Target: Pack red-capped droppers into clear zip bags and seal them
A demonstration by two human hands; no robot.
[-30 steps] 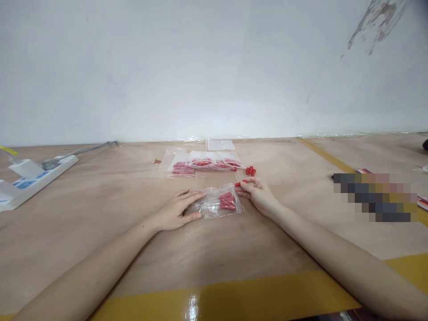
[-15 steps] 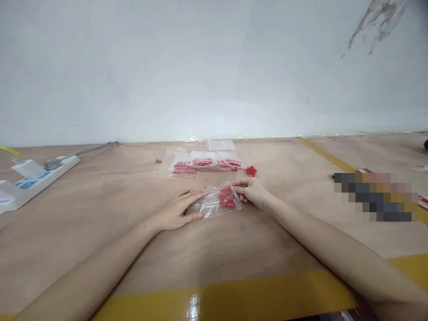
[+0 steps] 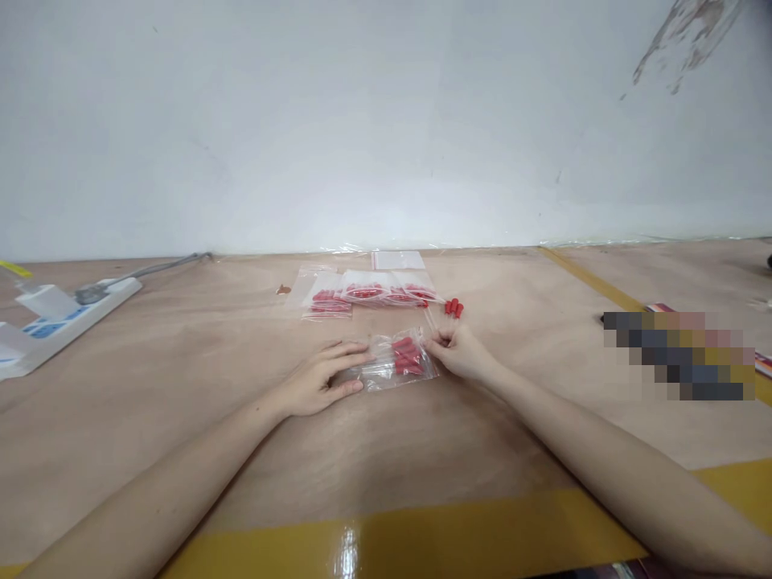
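A pale wall (image 3: pixel 386 121) rises behind a broad wooden table (image 3: pixel 181 362) edged in glossy yellow tape (image 3: pixel 422 539). At the far left lies a white power strip (image 3: pixel 66 322) with its grey cord running off toward the wall. Near the middle back sits a row of filled clear bags (image 3: pixel 362 291), red pieces showing through, with a flat empty bag (image 3: pixel 396 260) just behind them.

Closer in, a clear bag (image 3: pixel 395 362) with red pieces (image 3: pixel 407 356) inside lies on the table between the hands. The left hand (image 3: pixel 319 378) rests flat and open, fingers spread over the bag's left end. The right hand (image 3: pixel 461 354) is curled at the bag's right edge, apparently pinching its mouth, though the grip is too small to see surely. A few loose red pieces (image 3: pixel 453 306) lie just beyond that hand.
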